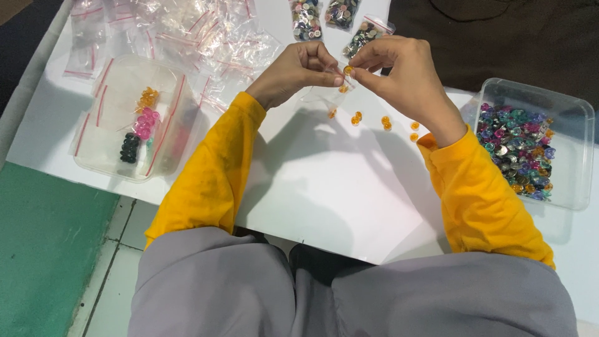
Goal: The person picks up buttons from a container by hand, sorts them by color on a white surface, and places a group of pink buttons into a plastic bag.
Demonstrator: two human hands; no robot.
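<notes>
I wear long yellow sleeves (212, 175), the left one smudged dark, above a grey lap garment (349, 293).

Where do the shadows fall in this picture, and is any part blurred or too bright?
Head view: arm shadows fall toward the person on the white table; the left hand and right hand look sharp; the clear bags at top are washed out.
</notes>
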